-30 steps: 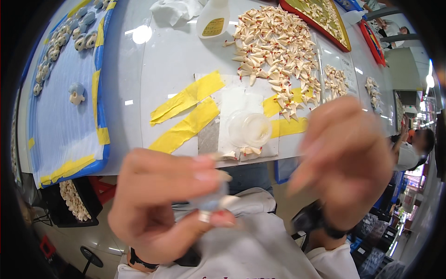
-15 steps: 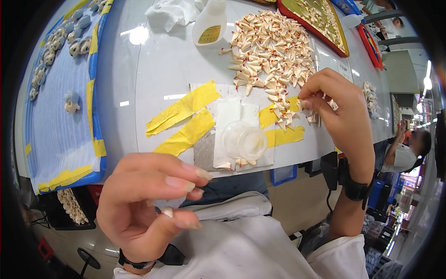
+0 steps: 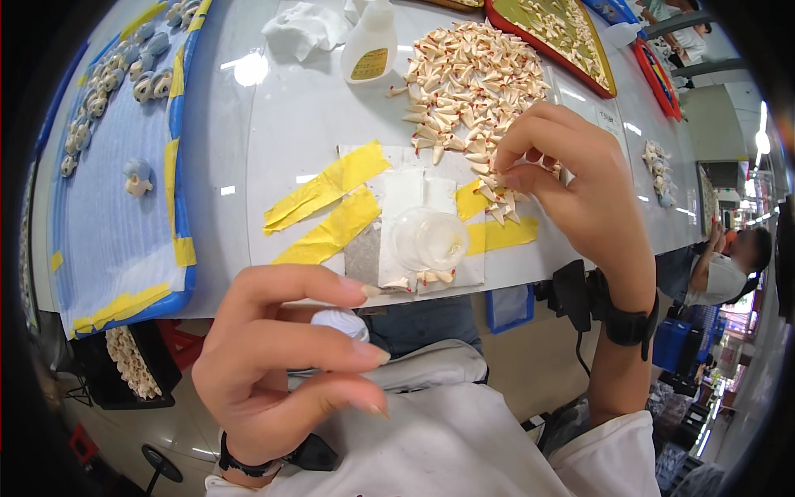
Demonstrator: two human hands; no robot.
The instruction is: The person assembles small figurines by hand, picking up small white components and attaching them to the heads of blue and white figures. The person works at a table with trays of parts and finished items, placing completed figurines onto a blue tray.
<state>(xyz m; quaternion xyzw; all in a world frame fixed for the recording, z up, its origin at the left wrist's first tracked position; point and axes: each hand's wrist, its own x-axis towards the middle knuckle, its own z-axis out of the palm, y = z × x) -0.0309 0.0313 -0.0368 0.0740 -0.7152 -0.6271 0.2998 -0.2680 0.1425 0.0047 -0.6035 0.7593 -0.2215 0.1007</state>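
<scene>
My left hand (image 3: 290,364) is raised near my body, its fingers curled around a small pale blue and white rounded piece (image 3: 341,324), mostly hidden by the fingers. Over the near right edge of a heap of small cream pointed pieces with red ends (image 3: 476,79), my right hand (image 3: 571,170) has thumb and forefinger pinched together. Whether a piece is between those fingertips is too small to tell. A clear, round plastic cup (image 3: 439,240) stands between the hands on a white pad (image 3: 402,199). A few cream pieces (image 3: 435,277) lie at its near side.
At left, a blue tray (image 3: 186,215) lined with cloth holds several blue and cream figurine parts (image 3: 137,178). Yellow tape strips (image 3: 331,182) mark the table. A white bottle (image 3: 371,45), crumpled tissue (image 3: 305,31) and red-rimmed tray (image 3: 551,62) stand farther back. Another person (image 3: 729,261) is at right.
My right hand has moved left, toward the near end of the heap. The left hand has shifted slightly right, and its thumb and fingers have turned; the small white tip beside its thumb no longer shows.
</scene>
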